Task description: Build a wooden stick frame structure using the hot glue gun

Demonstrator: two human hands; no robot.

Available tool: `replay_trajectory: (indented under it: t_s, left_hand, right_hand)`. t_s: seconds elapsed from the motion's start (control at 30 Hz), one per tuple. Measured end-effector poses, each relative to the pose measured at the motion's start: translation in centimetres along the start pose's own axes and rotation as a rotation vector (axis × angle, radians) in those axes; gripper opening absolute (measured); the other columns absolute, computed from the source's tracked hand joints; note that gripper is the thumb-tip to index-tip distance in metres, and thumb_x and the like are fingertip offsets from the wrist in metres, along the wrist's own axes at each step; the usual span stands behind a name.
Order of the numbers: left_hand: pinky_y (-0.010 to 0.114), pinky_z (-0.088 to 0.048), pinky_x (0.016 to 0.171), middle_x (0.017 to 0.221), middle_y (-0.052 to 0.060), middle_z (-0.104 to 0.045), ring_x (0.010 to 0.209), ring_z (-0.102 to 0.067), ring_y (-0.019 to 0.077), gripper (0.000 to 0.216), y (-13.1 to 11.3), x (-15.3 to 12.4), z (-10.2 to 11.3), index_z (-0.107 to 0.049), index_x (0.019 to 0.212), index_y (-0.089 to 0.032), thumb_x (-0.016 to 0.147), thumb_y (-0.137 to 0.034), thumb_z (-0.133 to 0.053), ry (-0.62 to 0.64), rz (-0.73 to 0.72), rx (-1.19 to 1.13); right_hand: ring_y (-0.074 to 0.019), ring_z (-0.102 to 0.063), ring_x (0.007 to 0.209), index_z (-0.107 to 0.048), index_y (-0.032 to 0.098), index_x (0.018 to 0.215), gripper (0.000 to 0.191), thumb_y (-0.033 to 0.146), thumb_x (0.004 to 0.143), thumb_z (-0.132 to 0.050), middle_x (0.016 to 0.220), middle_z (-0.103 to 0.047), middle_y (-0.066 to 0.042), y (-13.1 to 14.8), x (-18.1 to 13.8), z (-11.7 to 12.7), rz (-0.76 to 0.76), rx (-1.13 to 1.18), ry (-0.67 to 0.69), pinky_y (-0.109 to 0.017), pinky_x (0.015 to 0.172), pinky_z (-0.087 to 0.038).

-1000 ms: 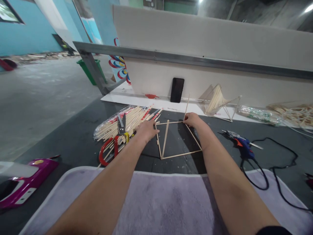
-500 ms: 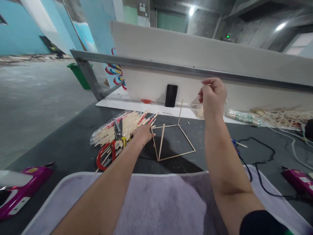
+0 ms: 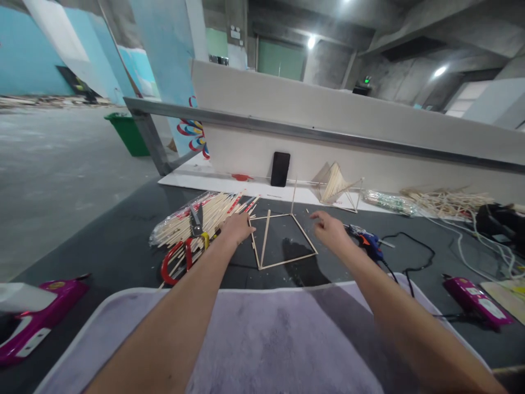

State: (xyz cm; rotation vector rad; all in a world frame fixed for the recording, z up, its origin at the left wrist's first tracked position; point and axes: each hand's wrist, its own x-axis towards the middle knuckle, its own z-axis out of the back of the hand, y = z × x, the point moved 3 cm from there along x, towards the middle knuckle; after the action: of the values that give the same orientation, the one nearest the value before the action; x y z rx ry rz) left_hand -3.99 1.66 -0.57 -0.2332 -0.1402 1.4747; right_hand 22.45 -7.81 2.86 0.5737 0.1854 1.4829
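Observation:
A square frame of thin wooden sticks (image 3: 287, 264) lies on the dark table, with one stick standing at its far corner and another rising from its near left corner. My left hand (image 3: 237, 227) is closed at its far left corner, thumb and finger on either side of the stick. To the right, my right hand (image 3: 328, 227) hovers by the frame, index finger stretched out, nothing visible in it. Red-handled scissors (image 3: 167, 262) rest on a bundle of wooden sticks (image 3: 217, 210) beside my left forearm. A blue glue gun (image 3: 371, 243) lies beyond my right wrist.
A black phone (image 3: 280, 169) leans against the white board. A stick model (image 3: 334, 185) stands at the back right, near a plastic-wrapped bundle (image 3: 389, 202). Magenta tools lie left (image 3: 49, 312) and right (image 3: 476, 301). A lilac cloth (image 3: 262, 339) covers the near edge; cords run at right.
My right hand has come down from high above the table to beside the frame, its index finger now stretched out. My left hand stays at the frame's corner. The view has tilted and shifted slightly.

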Motion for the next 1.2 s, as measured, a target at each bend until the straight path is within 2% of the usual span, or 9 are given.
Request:
replay_trajectory:
  t_s: [0.17, 0.3, 0.5, 0.67, 0.9, 1.2]
  left_hand:
    - [0.047, -0.041, 0.084, 0.112, 0.01, -0.059, 0.102, -0.054, 0.0308, 0.04, 0.0, -0.1, 0.1, -0.057, 0.102, -0.028, 0.067, -0.048, -0.056, -0.003, -0.004, 0.004]
    - [0.046, -0.041, 0.085, 0.113, 0.009, -0.059, 0.104, -0.053, 0.0298, 0.041, 0.1, 0.0, -0.1, -0.057, 0.103, -0.028, 0.068, -0.048, -0.056, 0.002, -0.008, 0.012]
    - [0.045, -0.041, 0.085, 0.111, 0.009, -0.059, 0.104, -0.053, 0.0292, 0.042, 0.4, 0.5, -0.5, -0.057, 0.104, -0.028, 0.066, -0.048, -0.058, 0.019, 0.011, 0.022]
    - [0.046, -0.039, 0.088, 0.113, 0.009, -0.058, 0.106, -0.052, 0.0293, 0.043, 0.4, 0.4, -0.6, -0.056, 0.105, -0.028, 0.067, -0.048, -0.058, 0.022, 0.008, 0.016]
    - [0.046, -0.039, 0.087, 0.114, 0.009, -0.057, 0.106, -0.052, 0.0294, 0.041, 0.4, 0.5, -0.6, -0.058, 0.103, -0.028, 0.067, -0.047, -0.058, 0.021, 0.015, 0.008]
    - [0.046, -0.041, 0.085, 0.112, 0.009, -0.058, 0.104, -0.053, 0.03, 0.044, 0.2, 0.4, -0.6, -0.056, 0.106, -0.028, 0.066, -0.047, -0.058, 0.006, 0.015, 0.021]
  right_hand:
    - [-0.0203, -0.062, 0.084, -0.054, 0.022, 0.114, 0.033, 0.029, 0.083, -0.042, 0.087, -0.068, -0.007, -2.7, -2.2, -2.4, -0.081, -0.176, 0.111, -0.025, 0.069, -0.042]
    - [-0.0226, -0.061, 0.094, -0.049, 0.026, 0.124, 0.041, 0.038, 0.085, -0.042, 0.102, -0.066, -0.009, -3.1, -3.1, -3.6, -0.069, -0.243, 0.199, -0.028, 0.072, -0.043]
    - [-0.0227, -0.062, 0.092, -0.042, 0.029, 0.129, 0.045, 0.041, 0.086, -0.04, 0.104, -0.066, -0.008, -2.4, -3.8, -4.2, -0.012, -0.337, 0.328, -0.03, 0.074, -0.042]
    - [-0.0208, -0.06, 0.097, -0.044, 0.025, 0.128, 0.043, 0.037, 0.086, -0.042, 0.104, -0.065, -0.008, -2.4, -3.9, -4.4, 0.004, -0.287, 0.332, -0.028, 0.078, -0.04]
    - [-0.0204, -0.06, 0.095, -0.053, 0.024, 0.117, 0.035, 0.036, 0.086, -0.042, 0.101, -0.066, -0.008, -2.7, -3.9, -4.1, 0.005, -0.296, 0.305, -0.027, 0.076, -0.04]
    - [-0.0208, -0.062, 0.09, -0.05, 0.023, 0.121, 0.039, 0.036, 0.085, -0.043, 0.099, -0.067, -0.008, -2.9, -3.8, -4.3, 0.027, -0.316, 0.283, -0.028, 0.073, -0.041]
